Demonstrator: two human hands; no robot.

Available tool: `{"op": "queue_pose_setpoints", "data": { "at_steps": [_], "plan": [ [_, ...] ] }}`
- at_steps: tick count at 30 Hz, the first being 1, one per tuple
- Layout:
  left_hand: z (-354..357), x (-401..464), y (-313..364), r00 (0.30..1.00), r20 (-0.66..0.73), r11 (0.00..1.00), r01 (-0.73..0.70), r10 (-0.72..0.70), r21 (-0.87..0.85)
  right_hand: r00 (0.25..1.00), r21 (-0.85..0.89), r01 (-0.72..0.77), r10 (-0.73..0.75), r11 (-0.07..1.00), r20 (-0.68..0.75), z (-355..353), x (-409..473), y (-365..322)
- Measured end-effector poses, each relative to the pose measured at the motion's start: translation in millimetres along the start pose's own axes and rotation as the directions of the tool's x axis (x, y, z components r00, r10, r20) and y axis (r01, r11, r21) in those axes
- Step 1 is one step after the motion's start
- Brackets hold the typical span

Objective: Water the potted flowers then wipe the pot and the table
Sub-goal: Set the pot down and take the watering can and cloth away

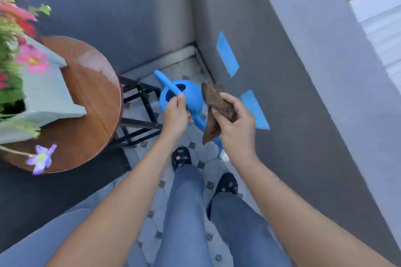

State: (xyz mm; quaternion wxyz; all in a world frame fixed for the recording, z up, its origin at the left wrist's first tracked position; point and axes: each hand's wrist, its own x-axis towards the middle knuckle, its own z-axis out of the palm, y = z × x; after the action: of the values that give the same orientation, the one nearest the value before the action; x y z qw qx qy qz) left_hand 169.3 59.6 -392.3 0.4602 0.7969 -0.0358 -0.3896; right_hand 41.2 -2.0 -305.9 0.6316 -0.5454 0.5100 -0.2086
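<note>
A blue plastic watering can (191, 95) hangs low over the tiled floor, right of the table. My left hand (175, 112) is closed around its handle. My right hand (232, 119) grips a crumpled brown cloth (213, 106) just right of the can. At the left stands a round wooden table (95, 93) with a shiny wet patch near its far edge. On it sits a pale grey square pot (47, 93) filled with pink, red and purple flowers (32, 60); the view cuts off most of the plant.
Grey walls meet in a corner behind the can, with blue tape strips (227, 54) on the right wall. The table's black metal frame (141, 115) stands left of the can. My legs and dark shoes are on the tiled floor (195, 154) below.
</note>
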Motion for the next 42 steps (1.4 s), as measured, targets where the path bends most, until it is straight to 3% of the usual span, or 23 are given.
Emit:
{"op": "queue_pose_setpoints", "data": {
  "at_steps": [6, 12, 17, 26, 28, 30, 32, 34, 36, 38, 40, 42],
  "plan": [
    [45, 150, -142, 0.994, 0.016, 0.993, 0.105, -0.106, 0.06, 0.999, -0.068, -0.032, 0.03, 0.997, -0.027, 30, 113, 159],
    [80, 243, -206, 0.988, 0.082, 0.987, 0.122, -0.13, 0.1, 0.99, 0.036, -0.134, 0.135, 0.99, -0.043, 47, 198, 255],
    [98, 284, -235, 0.984, 0.133, 0.984, 0.097, -0.118, 0.152, 0.961, 0.231, -0.278, 0.271, 0.932, 0.059, 58, 242, 293],
    [103, 315, -259, 0.987, 0.154, 0.961, 0.007, -0.052, 0.277, 0.916, 0.457, -0.402, 0.346, 0.793, 0.205, 59, 274, 309],
    [100, 309, -256, 0.987, 0.143, 0.981, 0.04, -0.068, 0.19, 0.907, 0.473, -0.42, 0.351, 0.775, 0.232, 62, 276, 308],
    [96, 295, -245, 0.973, 0.129, 0.981, 0.193, -0.189, -0.018, 0.897, 0.493, -0.441, 0.354, 0.75, 0.264, 65, 277, 307],
    [85, 283, -232, 0.899, 0.294, 0.883, 0.399, -0.324, -0.248, 0.888, 0.534, -0.458, 0.345, 0.711, 0.303, 69, 280, 305],
    [69, 278, -227, 0.809, 0.503, 0.769, 0.52, -0.304, -0.372, 0.876, 0.547, -0.478, 0.329, 0.687, 0.352, 75, 283, 303],
    [57, 272, -229, 0.801, 0.553, 0.736, 0.515, -0.23, -0.44, 0.859, 0.51, -0.498, 0.322, 0.701, 0.397, 80, 287, 304],
    [56, 269, -231, 0.871, 0.464, 0.761, 0.411, -0.165, -0.502, 0.863, 0.418, -0.481, 0.332, 0.771, 0.38, 85, 293, 307],
    [58, 272, -231, 0.951, 0.274, 0.746, 0.287, -0.145, -0.601, 0.903, 0.284, -0.393, 0.309, 0.874, 0.297, 90, 301, 310],
    [56, 280, -227, 0.984, 0.073, 0.755, 0.17, -0.161, -0.634, 0.939, 0.152, -0.31, 0.277, 0.939, 0.205, 95, 308, 316]
  ]
}}
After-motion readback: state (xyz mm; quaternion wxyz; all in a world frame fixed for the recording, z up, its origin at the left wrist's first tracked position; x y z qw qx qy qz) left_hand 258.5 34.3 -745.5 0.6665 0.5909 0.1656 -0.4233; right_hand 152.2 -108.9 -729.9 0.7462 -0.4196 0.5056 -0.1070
